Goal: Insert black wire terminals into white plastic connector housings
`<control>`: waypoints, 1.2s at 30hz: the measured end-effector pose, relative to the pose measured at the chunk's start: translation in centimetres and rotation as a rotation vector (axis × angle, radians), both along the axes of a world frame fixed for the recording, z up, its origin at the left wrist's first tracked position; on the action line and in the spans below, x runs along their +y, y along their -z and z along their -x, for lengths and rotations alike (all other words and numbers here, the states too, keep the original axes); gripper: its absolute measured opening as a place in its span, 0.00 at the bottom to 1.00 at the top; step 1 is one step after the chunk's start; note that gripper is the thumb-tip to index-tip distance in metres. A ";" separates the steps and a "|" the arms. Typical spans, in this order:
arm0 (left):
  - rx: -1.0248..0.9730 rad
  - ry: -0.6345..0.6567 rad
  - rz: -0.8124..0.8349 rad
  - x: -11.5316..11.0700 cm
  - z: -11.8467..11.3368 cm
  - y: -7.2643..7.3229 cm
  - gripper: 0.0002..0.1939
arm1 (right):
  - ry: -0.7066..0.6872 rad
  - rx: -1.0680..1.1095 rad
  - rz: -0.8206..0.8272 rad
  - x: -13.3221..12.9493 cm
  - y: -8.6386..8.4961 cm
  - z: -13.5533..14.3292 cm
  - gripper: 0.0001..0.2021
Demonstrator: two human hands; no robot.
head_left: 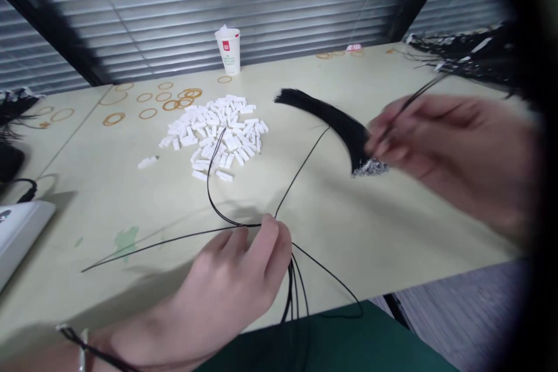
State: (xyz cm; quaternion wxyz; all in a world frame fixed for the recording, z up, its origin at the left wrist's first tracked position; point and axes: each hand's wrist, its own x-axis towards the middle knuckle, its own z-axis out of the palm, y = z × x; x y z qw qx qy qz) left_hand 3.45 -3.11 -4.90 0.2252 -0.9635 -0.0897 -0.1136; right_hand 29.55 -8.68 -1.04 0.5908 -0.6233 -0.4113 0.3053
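Observation:
Thin black wires run out of my left hand, which pinches them above the table's near edge. Some of them loop up toward the white pieces, and others hang down past the edge. My right hand, smeared by motion, is raised at the right with its fingers closed on a black wire. Behind its fingertips a thick bundle of black wires with silvery ends lies curved on the table. A heap of small white plastic connectors is spread beyond my left hand.
Several tan rubber bands lie around the heap. A paper cup stands at the back by the blinds. More black wires are piled far right. A white box sits at the left edge.

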 end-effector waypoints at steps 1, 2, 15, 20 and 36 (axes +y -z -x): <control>-0.004 0.000 0.007 0.0 0.0 -0.1 0.18 | -0.151 -0.029 0.028 0.0 0.3 1.8 0.04; -0.004 -0.004 0.012 0.0 0.0 -0.2 0.18 | -0.284 -0.048 0.054 0.1 0.6 3.4 0.04; -0.079 -0.031 0.091 0.0 -0.4 -0.9 0.20 | -0.414 -0.593 -0.122 0.9 3.3 6.6 0.05; -0.073 -0.019 0.102 -0.1 -0.2 -1.0 0.20 | -0.371 -0.647 -0.133 0.8 3.3 6.7 0.05; -0.045 -0.030 0.082 0.0 -0.1 -0.7 0.19 | -0.518 -0.722 -0.168 0.7 3.5 6.1 0.08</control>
